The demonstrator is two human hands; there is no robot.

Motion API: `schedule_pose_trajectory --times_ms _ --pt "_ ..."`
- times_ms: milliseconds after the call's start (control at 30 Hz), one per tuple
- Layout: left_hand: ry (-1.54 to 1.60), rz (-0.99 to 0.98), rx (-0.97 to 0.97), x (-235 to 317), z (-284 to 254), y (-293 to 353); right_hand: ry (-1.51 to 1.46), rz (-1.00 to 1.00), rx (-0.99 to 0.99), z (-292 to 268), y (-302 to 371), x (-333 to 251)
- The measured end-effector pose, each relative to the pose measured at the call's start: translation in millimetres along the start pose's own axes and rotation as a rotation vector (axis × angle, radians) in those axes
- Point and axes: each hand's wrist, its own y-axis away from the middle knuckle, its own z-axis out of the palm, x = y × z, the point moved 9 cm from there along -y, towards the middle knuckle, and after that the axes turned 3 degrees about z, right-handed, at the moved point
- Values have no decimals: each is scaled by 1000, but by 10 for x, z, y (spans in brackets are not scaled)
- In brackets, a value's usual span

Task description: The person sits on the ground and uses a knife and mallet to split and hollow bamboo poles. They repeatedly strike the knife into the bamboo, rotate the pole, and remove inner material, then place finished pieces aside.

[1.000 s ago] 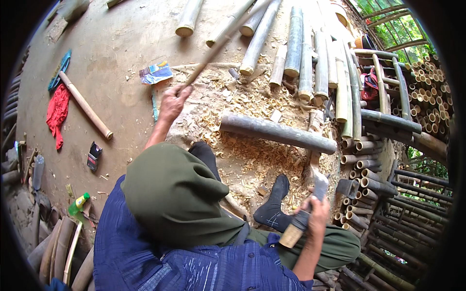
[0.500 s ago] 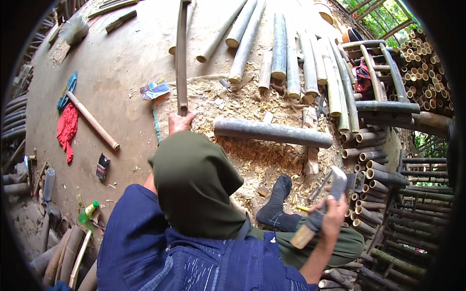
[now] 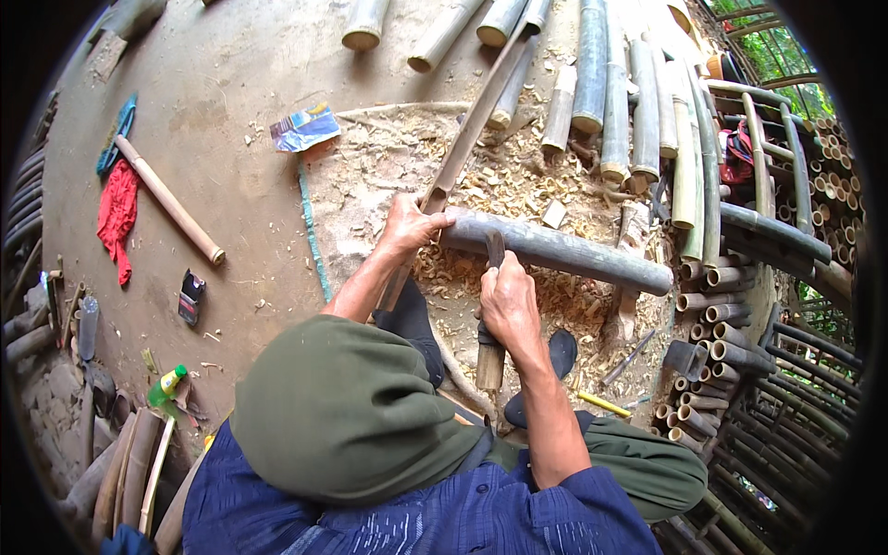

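My left hand (image 3: 407,227) is closed around a long split bamboo piece (image 3: 476,120), its hollow side showing. The piece slants up to the far right, and its lower end passes below my hand. A thick dark bamboo pole (image 3: 583,250) lies crosswise just right of that hand. In my right hand (image 3: 509,301) is a chopping knife (image 3: 490,356) with a wooden handle, dark wrapped near the grip. Its dark blade reaches up over the pole, near the split piece; I cannot tell whether it touches either. My fingers cover part of the handle.
Wood chips (image 3: 490,185) cover the ground around the pole. Several bamboo poles (image 3: 592,74) lie beyond it, and stacked bamboo (image 3: 731,333) stands at the right. A yellow stick (image 3: 604,404) lies near my foot. Left are a red cloth (image 3: 117,208) and a bamboo stick (image 3: 171,201).
My right hand has brought the chopping knife from the lower right to the dark pole. My left hand has moved right with the split bamboo, which now slants. The view has shifted.
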Motion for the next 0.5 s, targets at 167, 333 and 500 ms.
schedule_pose_trajectory --times_ms 167,333,500 --pt "94 131 121 -84 -105 30 39 -32 -51 124 -87 -174" --pt "201 24 72 -51 -21 64 79 18 -59 167 -111 -196" --pt "157 52 63 -143 -52 20 149 0 -38 163 -142 -295"
